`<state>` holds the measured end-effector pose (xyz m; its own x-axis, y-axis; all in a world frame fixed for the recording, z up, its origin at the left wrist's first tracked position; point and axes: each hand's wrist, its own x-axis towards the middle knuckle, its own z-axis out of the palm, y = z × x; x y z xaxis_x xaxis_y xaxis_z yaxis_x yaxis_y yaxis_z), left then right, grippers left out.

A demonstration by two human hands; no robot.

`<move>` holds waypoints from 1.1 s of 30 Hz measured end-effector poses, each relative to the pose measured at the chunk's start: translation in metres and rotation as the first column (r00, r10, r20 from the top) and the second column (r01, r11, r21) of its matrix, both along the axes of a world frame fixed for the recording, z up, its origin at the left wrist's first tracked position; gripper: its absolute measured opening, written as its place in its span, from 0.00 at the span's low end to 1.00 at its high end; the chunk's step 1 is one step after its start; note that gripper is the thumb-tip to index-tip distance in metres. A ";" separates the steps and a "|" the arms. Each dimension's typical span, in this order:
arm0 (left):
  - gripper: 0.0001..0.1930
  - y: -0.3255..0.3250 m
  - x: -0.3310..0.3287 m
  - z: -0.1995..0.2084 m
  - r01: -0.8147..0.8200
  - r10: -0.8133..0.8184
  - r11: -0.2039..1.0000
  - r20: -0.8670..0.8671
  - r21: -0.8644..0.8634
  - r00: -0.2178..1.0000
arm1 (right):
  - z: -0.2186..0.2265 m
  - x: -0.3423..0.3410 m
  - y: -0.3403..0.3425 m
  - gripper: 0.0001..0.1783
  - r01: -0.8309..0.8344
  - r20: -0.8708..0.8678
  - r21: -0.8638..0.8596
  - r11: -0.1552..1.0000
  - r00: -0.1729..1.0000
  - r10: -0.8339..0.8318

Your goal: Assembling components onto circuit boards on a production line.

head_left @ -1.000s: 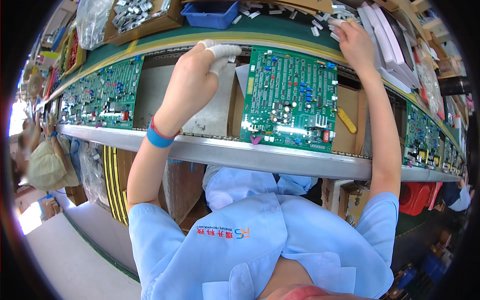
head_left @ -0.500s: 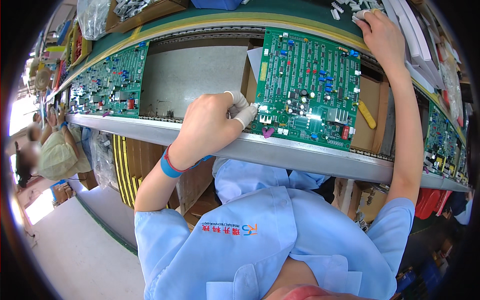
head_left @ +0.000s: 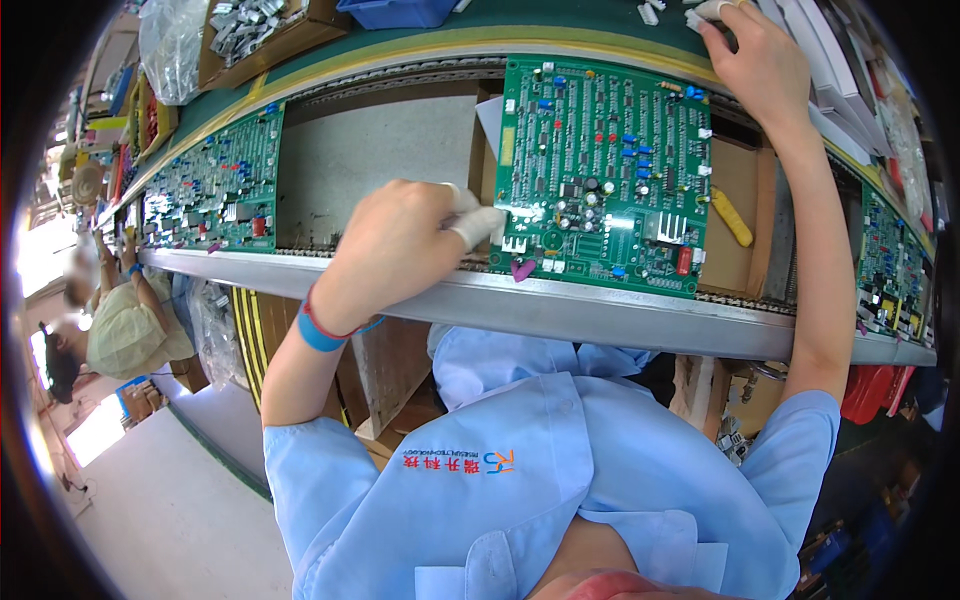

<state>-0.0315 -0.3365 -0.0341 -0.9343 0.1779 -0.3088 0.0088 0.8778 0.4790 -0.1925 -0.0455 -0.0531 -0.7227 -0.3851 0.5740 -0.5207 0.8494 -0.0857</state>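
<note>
A green circuit board [head_left: 605, 180], crowded with small components, lies across the rails of the line in front of me. My left hand [head_left: 405, 240] is closed at its left edge, with white covers on thumb and finger. Those fingertips meet beside the white connectors near the board's lower left corner; whatever they pinch is too small to make out. My right hand [head_left: 758, 65] reaches past the far right corner to the green bench top. Its covered fingertips close on a small white connector, close to some loose white connectors [head_left: 648, 13].
More circuit boards sit on the line at left [head_left: 215, 185] and right [head_left: 893, 265]. A carton of metal parts [head_left: 260, 35] and a blue bin [head_left: 405, 10] stand behind the rail. A yellow-handled tool [head_left: 732, 218] lies right of the board. Another person [head_left: 135, 325] works at far left.
The view has shifted a little, and the board appears slightly farther left. My left hand stays at the board's edge. My right hand remains among the white connectors, slightly higher in the picture.
</note>
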 end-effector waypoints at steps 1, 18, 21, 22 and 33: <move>0.14 -0.008 0.000 0.000 -0.017 0.017 1.000 0.021 0.008 1.000 | 0.008 0.009 -0.011 0.07 0.007 0.032 -0.046 0.999 0.999 -0.006; 0.11 -0.043 -0.028 -0.029 -0.143 0.354 0.863 -0.377 0.485 0.856 | -0.011 0.021 -0.082 0.04 -0.312 0.183 0.094 0.945 0.939 0.292; 0.11 -0.045 -0.025 -0.027 -0.139 0.342 0.871 -0.379 0.471 0.860 | -0.008 0.022 -0.085 0.04 -0.327 0.216 0.107 0.939 0.929 0.299; 0.11 -0.043 -0.024 -0.022 -0.141 0.344 0.870 -0.378 0.473 0.859 | -0.007 0.022 -0.084 0.04 -0.330 0.215 0.112 0.937 0.929 0.302; 0.09 -0.043 -0.024 -0.024 -0.133 0.316 0.896 -0.397 0.424 0.861 | -0.008 0.029 -0.085 0.03 -0.344 0.074 0.199 0.918 0.939 0.336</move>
